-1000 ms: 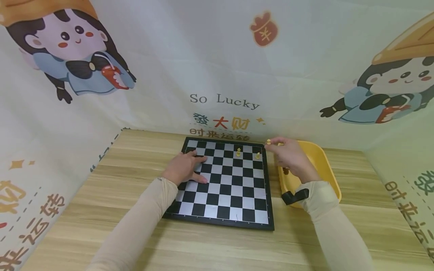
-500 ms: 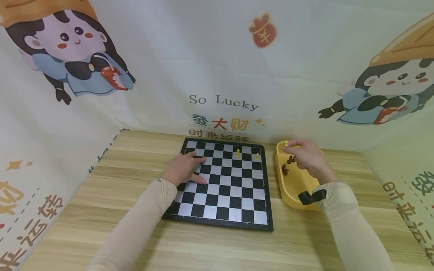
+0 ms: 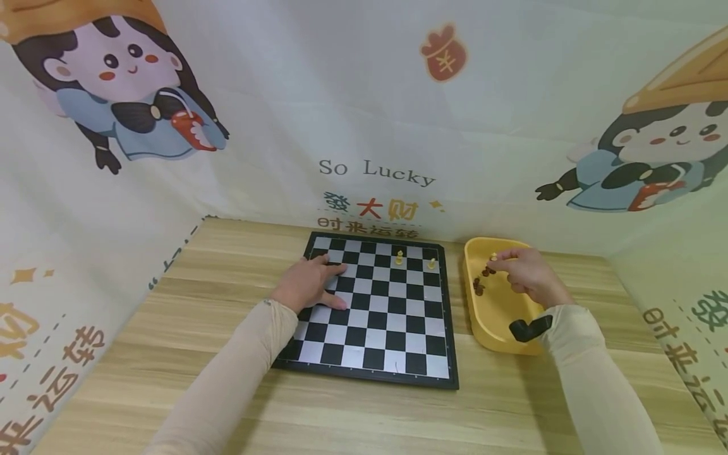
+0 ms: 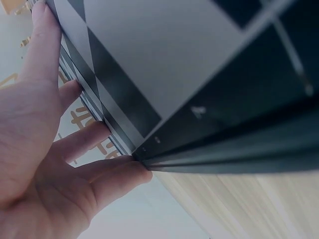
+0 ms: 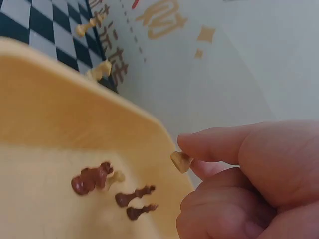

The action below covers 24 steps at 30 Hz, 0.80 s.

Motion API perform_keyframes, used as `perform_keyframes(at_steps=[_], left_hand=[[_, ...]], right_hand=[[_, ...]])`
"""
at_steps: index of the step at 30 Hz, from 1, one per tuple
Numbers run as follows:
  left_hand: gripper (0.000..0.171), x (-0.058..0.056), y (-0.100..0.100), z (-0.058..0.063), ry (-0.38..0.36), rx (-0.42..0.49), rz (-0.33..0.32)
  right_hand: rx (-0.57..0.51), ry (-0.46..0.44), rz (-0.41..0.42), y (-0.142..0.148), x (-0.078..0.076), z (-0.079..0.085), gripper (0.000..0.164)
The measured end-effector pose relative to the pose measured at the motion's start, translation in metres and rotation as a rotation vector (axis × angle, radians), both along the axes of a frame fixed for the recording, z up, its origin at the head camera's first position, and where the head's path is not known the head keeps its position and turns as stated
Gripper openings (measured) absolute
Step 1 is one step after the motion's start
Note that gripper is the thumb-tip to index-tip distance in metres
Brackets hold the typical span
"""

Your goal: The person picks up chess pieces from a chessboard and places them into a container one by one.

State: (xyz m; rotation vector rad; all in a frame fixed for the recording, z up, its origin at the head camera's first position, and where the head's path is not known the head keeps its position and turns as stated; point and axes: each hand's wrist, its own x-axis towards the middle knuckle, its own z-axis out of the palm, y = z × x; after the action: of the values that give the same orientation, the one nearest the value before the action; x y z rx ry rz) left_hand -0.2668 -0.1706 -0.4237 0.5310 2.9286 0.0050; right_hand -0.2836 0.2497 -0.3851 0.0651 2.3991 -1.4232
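Observation:
My left hand (image 3: 306, 284) lies with spread fingers on the left side of a black-and-white chessboard (image 3: 382, 303). In the left wrist view its fingertips are at the board's dark edge. My right hand (image 3: 530, 272) is over the yellow tray (image 3: 479, 325), thumb and forefinger pinching a cream chess piece (image 5: 181, 162); the fingers cover most of it, and only its round base shows well. Two cream pieces stand near the board's far right: a taller chess piece (image 3: 399, 258) and a knight (image 5: 99, 70).
Several dark brown chess pieces (image 5: 135, 195) lie in the tray, with a cream piece (image 5: 115, 179) partly hidden beside one of them. A wooden table (image 3: 364, 417) carries the board and tray. Printed cloth (image 3: 500, 126) rises behind and at both sides.
My right hand has moved right from the board's far right corner to over the tray, then lowered, still pinching the cream chess piece. My left hand stays where it was.

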Motion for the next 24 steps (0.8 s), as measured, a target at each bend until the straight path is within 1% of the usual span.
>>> perform_keyframes(at_steps=[3,8,11,14,20,24], left_hand=[[0.093,0.000,0.000,0.000,0.001,-0.004,0.001],[0.093,0.001,0.001,0.001,0.006,-0.002,0.001],[0.093,0.001,0.002,0.002,0.004,0.004,0.002],[0.093,0.001,0.001,0.001,-0.004,0.006,0.005],[0.093,0.001,0.002,0.002,-0.012,-0.011,0.009],[0.093,0.001,0.002,0.001,-0.013,-0.017,0.011]], right_hand=[[0.016,-0.009,0.014,0.004,-0.002,-0.004,0.031],[0.064,-0.025,0.036,0.008,-0.003,-0.010,0.036],[0.077,-0.044,0.036,0.010,-0.004,-0.013,0.038],[0.076,-0.055,0.028,0.010,-0.005,-0.017,0.036],[0.087,-0.072,0.019,0.011,-0.008,-0.024,0.027],[0.092,-0.077,0.018,0.013,-0.008,-0.027,0.028]])
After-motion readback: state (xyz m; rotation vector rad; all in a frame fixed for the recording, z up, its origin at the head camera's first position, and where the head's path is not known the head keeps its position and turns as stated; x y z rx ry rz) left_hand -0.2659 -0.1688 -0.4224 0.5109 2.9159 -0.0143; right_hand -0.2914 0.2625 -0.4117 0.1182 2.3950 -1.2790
